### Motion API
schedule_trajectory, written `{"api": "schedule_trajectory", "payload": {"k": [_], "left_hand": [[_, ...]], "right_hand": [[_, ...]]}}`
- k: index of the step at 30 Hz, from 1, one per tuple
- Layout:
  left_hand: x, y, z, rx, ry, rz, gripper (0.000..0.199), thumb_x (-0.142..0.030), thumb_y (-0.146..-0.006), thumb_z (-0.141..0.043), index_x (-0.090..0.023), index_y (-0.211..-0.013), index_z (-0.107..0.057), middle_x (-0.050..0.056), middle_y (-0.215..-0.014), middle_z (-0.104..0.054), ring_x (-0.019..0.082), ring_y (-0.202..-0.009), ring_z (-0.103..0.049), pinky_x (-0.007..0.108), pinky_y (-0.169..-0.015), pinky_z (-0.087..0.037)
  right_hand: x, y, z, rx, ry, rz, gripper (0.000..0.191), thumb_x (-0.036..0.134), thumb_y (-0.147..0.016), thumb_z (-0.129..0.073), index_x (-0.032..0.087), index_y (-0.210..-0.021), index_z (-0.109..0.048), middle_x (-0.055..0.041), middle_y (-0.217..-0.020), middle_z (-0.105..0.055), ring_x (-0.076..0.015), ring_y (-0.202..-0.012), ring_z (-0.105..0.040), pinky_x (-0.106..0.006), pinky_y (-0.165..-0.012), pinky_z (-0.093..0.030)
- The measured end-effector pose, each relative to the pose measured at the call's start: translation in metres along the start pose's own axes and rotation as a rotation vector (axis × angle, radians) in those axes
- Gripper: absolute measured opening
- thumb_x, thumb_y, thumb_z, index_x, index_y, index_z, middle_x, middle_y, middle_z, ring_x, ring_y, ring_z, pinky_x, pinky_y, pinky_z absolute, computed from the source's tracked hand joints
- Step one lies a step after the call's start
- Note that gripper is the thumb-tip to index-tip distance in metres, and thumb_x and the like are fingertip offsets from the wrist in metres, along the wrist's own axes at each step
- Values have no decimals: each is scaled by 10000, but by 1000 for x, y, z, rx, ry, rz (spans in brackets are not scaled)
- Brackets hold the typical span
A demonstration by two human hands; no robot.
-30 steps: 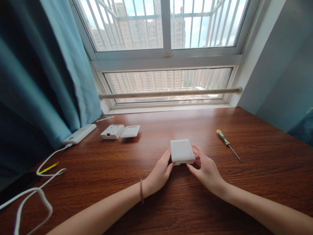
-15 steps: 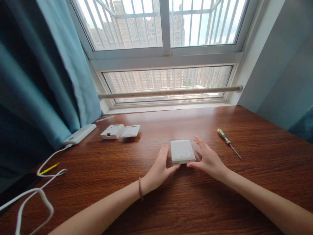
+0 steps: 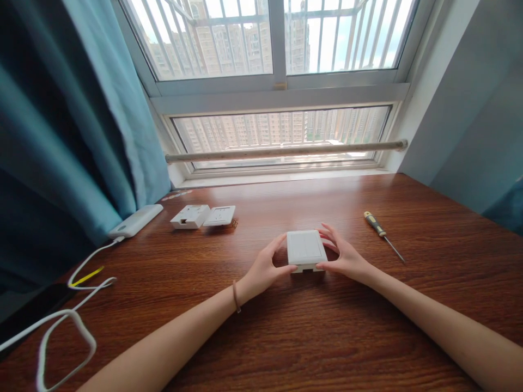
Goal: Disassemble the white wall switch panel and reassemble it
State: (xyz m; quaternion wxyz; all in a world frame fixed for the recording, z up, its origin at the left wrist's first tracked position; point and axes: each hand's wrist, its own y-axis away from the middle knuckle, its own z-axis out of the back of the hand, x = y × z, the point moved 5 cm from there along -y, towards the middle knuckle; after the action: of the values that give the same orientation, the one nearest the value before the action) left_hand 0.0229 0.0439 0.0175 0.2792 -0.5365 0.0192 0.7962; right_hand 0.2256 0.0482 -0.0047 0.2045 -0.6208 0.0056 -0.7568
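A square white wall switch (image 3: 305, 247) on a white mounting box (image 3: 311, 268) lies flat on the table in the middle of the view. A dark notch shows in the front side of the box. My left hand (image 3: 267, 264) grips the left side, its thumb at the front left corner and its fingers along the far left edge. From the right, my right hand (image 3: 342, 255) holds the opposite side, thumb at the front right corner, fingers behind the edge. The far fingertips of both hands are partly hidden by the switch.
Back left on the wooden table (image 3: 261, 326) are a second white box (image 3: 190, 216), a socket panel (image 3: 220, 215) leaning on it, and small screws (image 3: 235, 224). A screwdriver (image 3: 379, 227) lies right. At left: white power strip (image 3: 137, 220), its cable (image 3: 87, 256), a yellow strip (image 3: 87, 276), a curtain (image 3: 134, 158).
Both hands have closed in on the switch from its two sides, thumbs now against its front corners. The switch sits higher above the box front, more of which shows. The view has shifted slightly.
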Motion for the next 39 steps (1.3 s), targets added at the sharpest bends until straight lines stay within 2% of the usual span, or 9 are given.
{"api": "schedule_trajectory", "payload": {"k": [9,21,26,32,39], "left_hand": [[-4,-1,1,27,-107,-44,673,-328,-720,-650,-186,-1314,-367,115,-1383,-370,262,-1279,-326,447,-1081,-233],[-17,1,-4,97,-145,-97,600,-332,-799,-559,-199,-1336,-327,97,-1392,-346,234,-1289,-297,409,-1089,-225],[-17,2,-5,107,-153,-100,680,-302,-760,-608,-194,-1349,-286,111,-1415,-306,263,-1307,-259,450,-1096,-190],[-18,2,-6,98,-131,-130,677,-244,-746,-622,-197,-1334,-290,113,-1388,-345,258,-1289,-294,447,-1088,-213],[-14,3,-7,94,-83,-92,718,-248,-723,-649,-179,-1334,-279,134,-1371,-354,265,-1272,-324,442,-1077,-248]], "right_hand": [[6,3,1,-8,129,33,965,342,-567,-776,246,-1341,-207,-143,-1298,-400,-262,-1196,-432,-477,-1001,-363],[5,3,1,-20,144,41,931,341,-581,-770,225,-1332,-231,-144,-1276,-423,-246,-1168,-463,-456,-995,-380],[8,4,0,-10,196,71,916,336,-591,-762,234,-1332,-235,-134,-1261,-441,-252,-1160,-467,-464,-978,-395],[15,6,-2,1,280,86,946,337,-606,-744,250,-1359,-177,-130,-1329,-393,-245,-1153,-462,-446,-953,-416],[17,6,-3,-10,257,92,892,325,-606,-743,248,-1325,-221,-116,-1300,-432,-232,-1121,-489,-423,-943,-427]]}}
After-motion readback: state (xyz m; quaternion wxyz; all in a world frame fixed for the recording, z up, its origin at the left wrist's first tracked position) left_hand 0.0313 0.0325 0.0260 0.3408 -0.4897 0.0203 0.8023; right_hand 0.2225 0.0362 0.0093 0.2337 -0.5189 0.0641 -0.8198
